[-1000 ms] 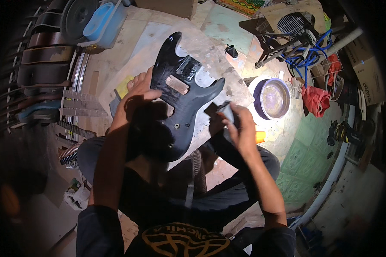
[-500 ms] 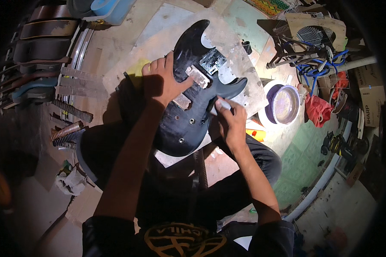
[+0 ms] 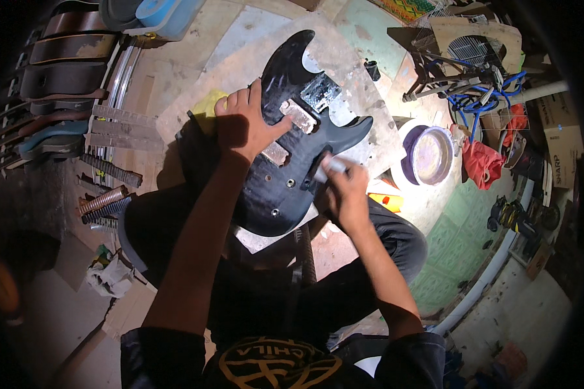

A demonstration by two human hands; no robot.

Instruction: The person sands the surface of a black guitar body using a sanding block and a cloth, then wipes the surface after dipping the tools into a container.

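Observation:
A black electric guitar body (image 3: 285,207), with bare rectangular cavities and small holes, lies tilted on a worn pale board (image 3: 191,84). My left hand (image 3: 245,129) grips its left side, thumb reaching over the face toward the upper cavity. Closed around a small grey pad (image 3: 328,167), my right hand (image 3: 348,189) is at the body’s right edge below the horn, slightly motion-blurred. A yellow cloth (image 3: 207,104) is partly hidden beside my left hand.
Right: a purple-white container (image 3: 431,155), an orange object (image 3: 384,201), red cloth (image 3: 481,165), tangled blue tubing (image 3: 477,100), cardboard boxes (image 3: 561,159). Left: stacked guitar bodies (image 3: 61,81), necks (image 3: 107,204), blue tub (image 3: 152,14). A small black cup (image 3: 372,70) stands beyond the board.
Since a second ago, the guitar body appears shifted rightward in view. My left hand has moved up onto its face, and my right hand has brought the grey pad against its right edge.

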